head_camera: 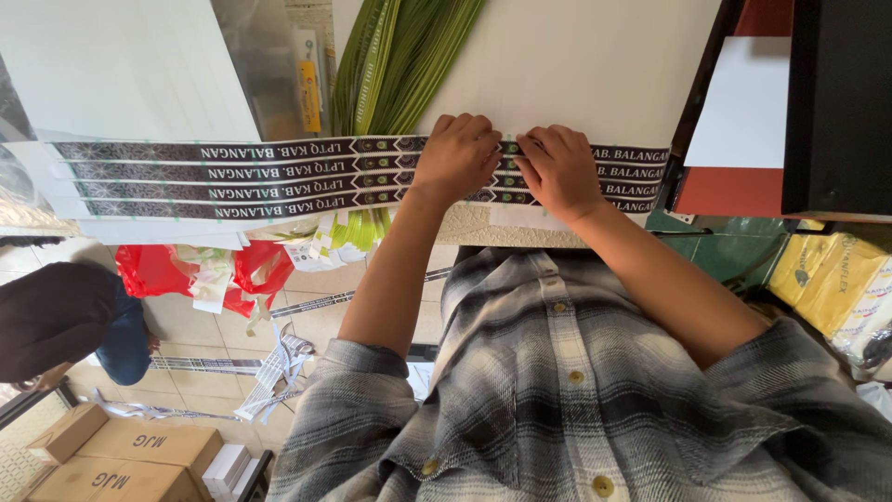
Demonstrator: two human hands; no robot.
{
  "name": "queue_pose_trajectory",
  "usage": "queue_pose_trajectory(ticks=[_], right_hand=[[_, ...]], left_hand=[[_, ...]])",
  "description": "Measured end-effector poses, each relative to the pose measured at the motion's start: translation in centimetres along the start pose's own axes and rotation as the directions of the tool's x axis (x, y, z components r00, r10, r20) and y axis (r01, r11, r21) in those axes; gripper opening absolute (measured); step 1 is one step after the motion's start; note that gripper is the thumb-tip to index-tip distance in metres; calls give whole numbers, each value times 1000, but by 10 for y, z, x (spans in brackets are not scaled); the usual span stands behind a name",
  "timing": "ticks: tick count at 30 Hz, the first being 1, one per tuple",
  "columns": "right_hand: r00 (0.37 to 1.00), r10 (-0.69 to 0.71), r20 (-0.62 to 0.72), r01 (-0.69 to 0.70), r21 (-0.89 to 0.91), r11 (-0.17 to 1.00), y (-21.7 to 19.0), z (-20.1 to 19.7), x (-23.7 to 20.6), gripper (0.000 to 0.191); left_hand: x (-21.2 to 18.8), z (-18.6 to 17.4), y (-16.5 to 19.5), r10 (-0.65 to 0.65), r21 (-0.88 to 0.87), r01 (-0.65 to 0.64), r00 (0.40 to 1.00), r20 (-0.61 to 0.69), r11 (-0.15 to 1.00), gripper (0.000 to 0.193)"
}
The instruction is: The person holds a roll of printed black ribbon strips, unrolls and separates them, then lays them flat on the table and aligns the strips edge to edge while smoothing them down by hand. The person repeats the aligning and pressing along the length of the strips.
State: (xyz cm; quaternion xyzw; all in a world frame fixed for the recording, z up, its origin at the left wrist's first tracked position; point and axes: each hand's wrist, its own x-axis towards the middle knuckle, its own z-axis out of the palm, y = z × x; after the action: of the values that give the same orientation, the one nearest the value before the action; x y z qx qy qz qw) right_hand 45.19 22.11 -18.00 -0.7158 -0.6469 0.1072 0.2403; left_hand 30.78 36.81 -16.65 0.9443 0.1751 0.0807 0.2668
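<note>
A long white sheet [232, 177] printed with several dark patterned banner strips lies across a pale table [576, 65]. My left hand [455, 158] and my right hand [557, 172] sit side by side on the sheet's right part. Their fingers are curled and pinch the strips near the upper edge, and the fingertips almost touch each other. Both forearms reach up from my grey plaid shirt [576, 390]. The part of the sheet under my hands is hidden.
A bundle of long green leaves [400, 56] lies above the sheet. Red plastic bags [158, 270] and loose strips [279, 363] lie on the tiled floor, with cardboard boxes [121, 455] lower left. Another person [65, 316] crouches at the left. Yellow packages [827, 279] and a black box [836, 102] stand right.
</note>
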Motion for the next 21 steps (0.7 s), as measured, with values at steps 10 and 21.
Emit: queue_pose_trajectory(ticks=[10,21], right_hand=[[997,-57,-53,53,-60,997,8,13,-2,14],[996,9,-92,-13,-42,999,7,20,-7,14]], left_hand=[[5,-6,0,86,8,-86,995,-57,996,15],[2,-5,2,79,12,-78,990,-115,997,14]])
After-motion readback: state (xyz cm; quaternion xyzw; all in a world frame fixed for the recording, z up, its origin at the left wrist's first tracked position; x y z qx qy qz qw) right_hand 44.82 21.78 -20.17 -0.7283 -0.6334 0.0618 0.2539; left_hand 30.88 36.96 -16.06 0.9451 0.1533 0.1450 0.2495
